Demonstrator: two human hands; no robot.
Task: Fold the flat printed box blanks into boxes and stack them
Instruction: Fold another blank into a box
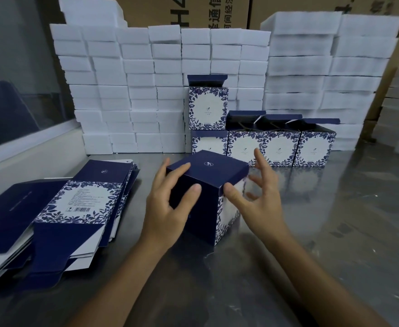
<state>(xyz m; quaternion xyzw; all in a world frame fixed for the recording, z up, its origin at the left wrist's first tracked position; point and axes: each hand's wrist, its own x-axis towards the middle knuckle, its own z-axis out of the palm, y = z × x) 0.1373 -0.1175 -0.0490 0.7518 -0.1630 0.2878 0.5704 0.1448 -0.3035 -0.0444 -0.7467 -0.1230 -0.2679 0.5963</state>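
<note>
A folded navy box (207, 175) with blue floral side panels stands on the steel table in front of me, its dark end flap closed on top. My left hand (170, 204) grips its left side, fingers over the top edge and thumb on the dark front face. My right hand (257, 197) is at the box's right corner, thumb touching the edge and fingers spread free. A pile of flat printed blanks (75, 204) lies at the left. Several finished boxes (281, 147) with open lids stand behind, one (207, 107) stacked on another.
Walls of white foam blocks (146, 90) rise behind the boxes and at the right (323, 67). Brown cartons stand behind them. A raised white ledge (28, 149) borders the table's left side. Bare steel table (335, 220) lies to the right.
</note>
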